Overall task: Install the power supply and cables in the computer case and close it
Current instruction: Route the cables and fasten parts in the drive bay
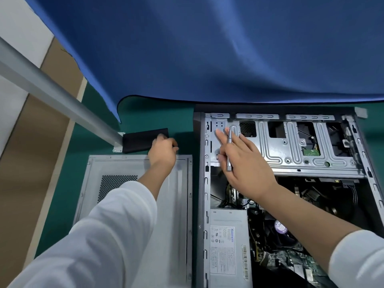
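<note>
The open computer case (202, 183) lies on its side at the right. A grey power supply (228, 242) with a label sits inside at its near left corner, with cables (351, 194) and the motherboard (291, 265) beside it. My right hand (243, 163) hovers over the drive cage (301, 146) and holds a slim silver screwdriver (229, 148) between its fingers. My left hand (164, 150) is curled on the edge of a black pouch (139, 140) beyond the removed side panel (133, 183).
The grey side panel lies flat on the green mat (182, 121), left of the case. A blue cloth (207, 48) hangs at the back. A metal frame leg (52, 90) slants down to a bracket beside the black pouch.
</note>
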